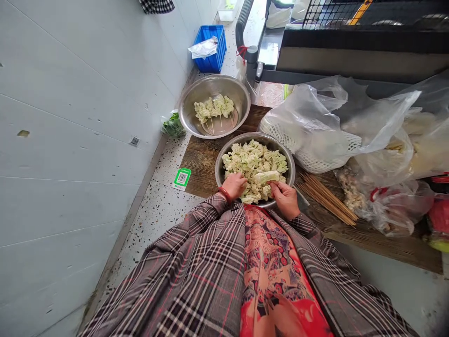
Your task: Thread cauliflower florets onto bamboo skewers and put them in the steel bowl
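Observation:
A steel bowl (220,174) full of cauliflower florets (253,154) stands right in front of me. My right hand (286,199), at the bowl's near right rim, pinches the end of a cauliflower skewer (267,176). The florets on it lie in a row pointing left over the bowl; its stick is mostly hidden. Across from it, my left hand (234,186) is closed, with its fingertips down on a floret at the bowl's left side. Behind is a larger steel basin (187,110) with several cauliflower skewers (214,108) lying in it, sticks toward me.
Bare bamboo skewers (328,199) lie on the wooden board (201,157) right of the bowl. Plastic bags (315,117) crowd the right side. A payment card (182,179) and bagged greens (173,125) lie left. A blue crate (210,61) stands behind, beside the white wall (87,117).

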The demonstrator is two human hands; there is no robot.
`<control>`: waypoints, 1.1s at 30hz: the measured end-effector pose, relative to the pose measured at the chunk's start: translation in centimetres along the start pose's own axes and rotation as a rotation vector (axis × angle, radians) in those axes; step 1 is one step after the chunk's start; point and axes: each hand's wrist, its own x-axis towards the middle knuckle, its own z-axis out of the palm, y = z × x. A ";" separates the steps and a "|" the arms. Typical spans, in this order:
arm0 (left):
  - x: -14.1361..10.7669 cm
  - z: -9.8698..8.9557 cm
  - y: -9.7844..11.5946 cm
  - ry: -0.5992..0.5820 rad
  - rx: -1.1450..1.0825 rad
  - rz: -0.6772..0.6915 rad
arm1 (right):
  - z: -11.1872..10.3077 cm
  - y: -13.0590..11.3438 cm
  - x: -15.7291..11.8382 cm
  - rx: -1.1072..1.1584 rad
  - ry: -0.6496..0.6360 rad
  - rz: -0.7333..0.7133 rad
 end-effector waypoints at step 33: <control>-0.2 -5.4 4.3 0.297 -1.395 -0.442 | 0.0 -1.4 -0.8 0.009 -0.185 -0.011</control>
